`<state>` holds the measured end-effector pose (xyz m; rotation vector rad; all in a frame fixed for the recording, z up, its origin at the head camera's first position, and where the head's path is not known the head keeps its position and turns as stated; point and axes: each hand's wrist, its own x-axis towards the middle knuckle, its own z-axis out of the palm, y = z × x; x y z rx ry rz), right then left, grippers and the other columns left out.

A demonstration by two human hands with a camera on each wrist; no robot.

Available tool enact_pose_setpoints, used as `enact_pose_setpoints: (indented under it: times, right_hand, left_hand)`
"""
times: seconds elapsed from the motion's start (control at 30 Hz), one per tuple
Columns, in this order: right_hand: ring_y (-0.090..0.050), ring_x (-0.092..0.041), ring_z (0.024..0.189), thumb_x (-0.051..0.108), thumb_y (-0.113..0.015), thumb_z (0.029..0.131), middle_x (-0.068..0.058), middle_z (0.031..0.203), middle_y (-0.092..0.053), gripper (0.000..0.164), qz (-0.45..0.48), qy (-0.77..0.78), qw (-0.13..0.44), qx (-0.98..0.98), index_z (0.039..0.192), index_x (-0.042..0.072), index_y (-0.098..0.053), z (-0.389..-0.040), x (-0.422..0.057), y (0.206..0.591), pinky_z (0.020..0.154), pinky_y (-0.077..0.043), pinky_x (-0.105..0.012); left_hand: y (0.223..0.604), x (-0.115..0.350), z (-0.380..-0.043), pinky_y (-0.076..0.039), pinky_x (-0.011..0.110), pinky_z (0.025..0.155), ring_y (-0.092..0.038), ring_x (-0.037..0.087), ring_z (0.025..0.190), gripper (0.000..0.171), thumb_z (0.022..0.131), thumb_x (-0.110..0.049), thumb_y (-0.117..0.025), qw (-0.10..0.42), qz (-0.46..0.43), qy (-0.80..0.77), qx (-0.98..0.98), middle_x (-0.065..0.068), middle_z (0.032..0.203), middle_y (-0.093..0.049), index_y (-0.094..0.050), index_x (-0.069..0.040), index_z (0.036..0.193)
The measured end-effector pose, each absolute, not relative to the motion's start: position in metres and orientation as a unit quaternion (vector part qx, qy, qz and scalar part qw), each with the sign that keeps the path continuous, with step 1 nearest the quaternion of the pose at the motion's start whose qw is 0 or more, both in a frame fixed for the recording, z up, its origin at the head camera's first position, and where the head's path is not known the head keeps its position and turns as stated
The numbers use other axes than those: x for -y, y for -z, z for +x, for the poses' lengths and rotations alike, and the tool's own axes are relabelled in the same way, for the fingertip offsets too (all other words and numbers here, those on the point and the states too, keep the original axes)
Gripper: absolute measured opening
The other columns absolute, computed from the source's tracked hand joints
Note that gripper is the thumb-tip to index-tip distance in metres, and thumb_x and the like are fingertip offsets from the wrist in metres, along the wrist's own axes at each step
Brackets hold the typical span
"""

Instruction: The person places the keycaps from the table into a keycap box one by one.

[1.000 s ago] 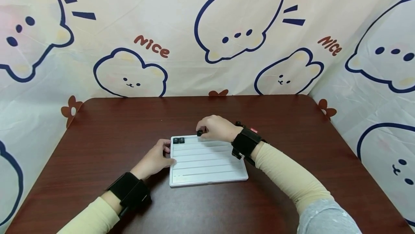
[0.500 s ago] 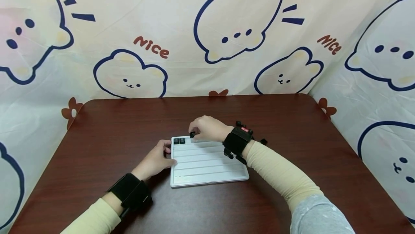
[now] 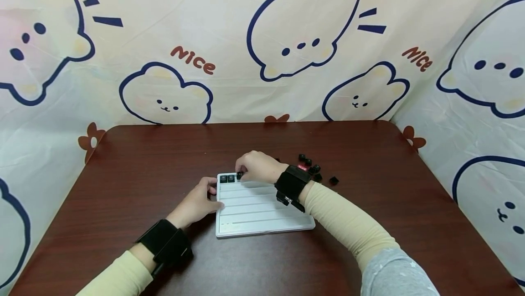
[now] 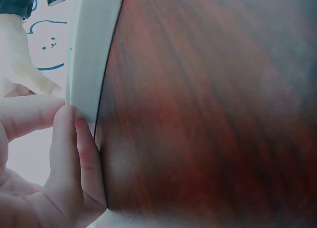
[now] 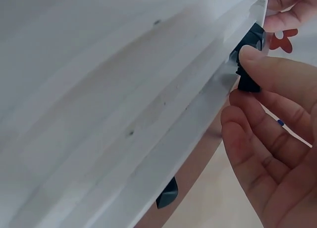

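Pinching small black square keycap (image 3: 239,175) in right hand (image 3: 259,167); gripping white rectangular tray (image 3: 258,211) by left edge with left hand (image 3: 198,201).

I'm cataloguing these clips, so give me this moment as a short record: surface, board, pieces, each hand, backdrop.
Surface: dark brown table
Board: white ridged board, on the table
Pieces in place: two black pieces, side by side at the board's far left corner
Right hand: pinches a third black piece just right of those two
Left hand: grips the board's left edge
Loose black pieces: several, on the table past the right wrist
Backdrop: pale cloth with cartoon outlines
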<state>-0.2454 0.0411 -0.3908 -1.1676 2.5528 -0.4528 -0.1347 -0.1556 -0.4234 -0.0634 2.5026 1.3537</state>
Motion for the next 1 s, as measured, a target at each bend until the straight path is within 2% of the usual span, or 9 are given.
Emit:
enact_pose_setpoints:
  times: [0.47, 0.8, 1.0]
  right_hand:
    - [-0.057, -0.016, 0.088, 0.008, -0.081, 0.089, 0.0, 0.098, -0.066, 0.016, -0.382, 0.154, 0.158, -0.898, 0.104, 0.01, -0.075, -0.242, -0.035, 0.395, 0.081, -0.05, -0.029]
    - [-0.057, -0.016, 0.085, 0.009, -0.083, 0.087, 0.001, 0.091, -0.063, 0.018, -0.369, 0.138, 0.16, -0.905, 0.102, 0.011, -0.073, -0.241, -0.03, 0.396, 0.078, -0.049, -0.03]
    - [-0.057, -0.017, 0.083, 0.009, -0.082, 0.088, 0.0, 0.09, -0.062, 0.017, -0.356, 0.138, 0.166, -0.909, 0.102, 0.011, -0.072, -0.24, -0.029, 0.394, 0.076, -0.049, -0.031]
  left_hand:
    - [0.425, 0.156, -0.135, -0.047, 0.039, 0.082, -0.055, 0.028, 0.099, 0.069, 0.089, -0.003, -0.077, 0.147, -0.023, -0.476, -0.867, 0.019, 0.117, -0.056, -0.04, 0.009, 0.146]
    - [0.426, 0.156, -0.135, -0.047, 0.037, 0.076, -0.054, 0.027, 0.095, 0.069, 0.088, -0.001, -0.077, 0.145, -0.022, -0.481, -0.864, 0.019, 0.116, -0.056, -0.04, 0.009, 0.145]
    - [0.425, 0.156, -0.135, -0.046, 0.038, 0.079, -0.054, 0.027, 0.096, 0.069, 0.088, -0.002, -0.077, 0.146, -0.023, -0.474, -0.868, 0.018, 0.116, -0.056, -0.04, 0.008, 0.145]
